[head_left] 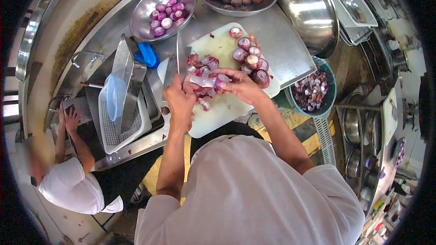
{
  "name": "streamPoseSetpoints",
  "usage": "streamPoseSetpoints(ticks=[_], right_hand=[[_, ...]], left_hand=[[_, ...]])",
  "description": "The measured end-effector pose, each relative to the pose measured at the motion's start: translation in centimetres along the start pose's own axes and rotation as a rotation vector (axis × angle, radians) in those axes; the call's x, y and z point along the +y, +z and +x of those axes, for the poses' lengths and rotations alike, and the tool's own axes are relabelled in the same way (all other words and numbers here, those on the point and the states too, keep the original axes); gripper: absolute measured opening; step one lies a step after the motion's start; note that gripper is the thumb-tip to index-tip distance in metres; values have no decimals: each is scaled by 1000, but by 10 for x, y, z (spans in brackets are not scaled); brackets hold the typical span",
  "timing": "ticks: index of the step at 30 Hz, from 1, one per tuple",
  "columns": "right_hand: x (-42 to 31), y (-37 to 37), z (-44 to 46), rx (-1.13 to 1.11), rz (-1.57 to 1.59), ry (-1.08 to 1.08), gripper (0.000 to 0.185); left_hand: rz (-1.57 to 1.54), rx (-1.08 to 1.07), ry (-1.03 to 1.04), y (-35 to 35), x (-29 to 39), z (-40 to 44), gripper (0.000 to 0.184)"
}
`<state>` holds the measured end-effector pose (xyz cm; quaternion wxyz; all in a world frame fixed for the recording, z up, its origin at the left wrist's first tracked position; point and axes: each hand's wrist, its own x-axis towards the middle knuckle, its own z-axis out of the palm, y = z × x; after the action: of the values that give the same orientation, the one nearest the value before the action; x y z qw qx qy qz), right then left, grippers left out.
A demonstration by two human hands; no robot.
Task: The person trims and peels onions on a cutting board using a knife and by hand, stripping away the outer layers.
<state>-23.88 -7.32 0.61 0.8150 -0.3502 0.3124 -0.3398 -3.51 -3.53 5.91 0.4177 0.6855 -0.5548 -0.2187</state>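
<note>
My left hand (179, 99) is closed around a knife (180, 59), whose broad blade points up and away from me. In the fingers of my right hand (244, 86) is a partly peeled red onion (221, 80). Pale peel stretches between the two hands. Both hands are over a white cutting board (215, 118). A heap of purple onion skins (204, 66) lies under and beside them. Toward the board's right side sits a group of red onions with cut ends (252, 60).
Behind the board stand a steel bowl of peeled onions (190, 0) and a bowl of unpeeled ones (274, 0). A green bin (334, 86) of skins is at right. At left are a blue object (146, 55), a white basket (109, 143) and another person (72, 186) at a sink.
</note>
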Motion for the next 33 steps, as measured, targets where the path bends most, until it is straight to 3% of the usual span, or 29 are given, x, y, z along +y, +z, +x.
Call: streamPoseSetpoints(ticks=[2, 6, 9, 11, 12, 14, 17, 19, 22, 24, 25, 27, 29, 31, 32, 33], right_hand=[[-4, -4, -2, -138, -90, -5, 58], [-4, -18, -5, -284, -143, 21, 58], [-7, -19, -14, -252, -101, 25, 52], [-6, -17, -12, -135, 171, 102, 45], [2, -21, -3, -148, 164, 101, 45], [19, -32, 22, 138, 385, 87, 32], [-10, 7, 70, 280, 387, -95, 25], [-53, 36, 91, 108, 423, -211, 32], [-106, 54, 98, 11, 349, -166, 28], [-121, 56, 84, 168, -73, -305, 36], [-118, 47, 79, 169, -82, -294, 36], [-103, 17, 66, 190, -681, -345, 46], [-81, -5, 49, 172, -873, -372, 47], [-60, -18, 26, 169, -1421, -436, 42], [-51, -22, 16, 170, -1420, -433, 42], [-42, -23, 5, 134, -1610, -302, 37]], left_hand=[[17, 14, 19, -3, -8, 4, 3], [119, 109, 42, -13, -15, 11, 5], [59, 90, -45, -18, -25, 12, 10], [22, 75, -78, -17, -32, 13, 18], [-5, -36, -120, -16, -29, 10, 24], [-27, -134, -116, -13, -48, 5, 37], [-92, -66, -97, -18, -42, -1, 48], [-64, -100, -191, -26, -22, -3, 47], [-49, -69, -204, -36, -22, -4, 43], [-80, -10, -173, -43, -27, -10, 36], [-88, -9, -185, -45, -33, -13, 36], [-78, 16, -222, -49, -52, -20, 29], [-105, 61, -186, -49, -57, -26, 25], [84, -3, -218, -57, -33, -28, 25], [83, -5, -220, -55, -34, -29, 25], [12, -5, -239, -53, -36, -30, 25]])
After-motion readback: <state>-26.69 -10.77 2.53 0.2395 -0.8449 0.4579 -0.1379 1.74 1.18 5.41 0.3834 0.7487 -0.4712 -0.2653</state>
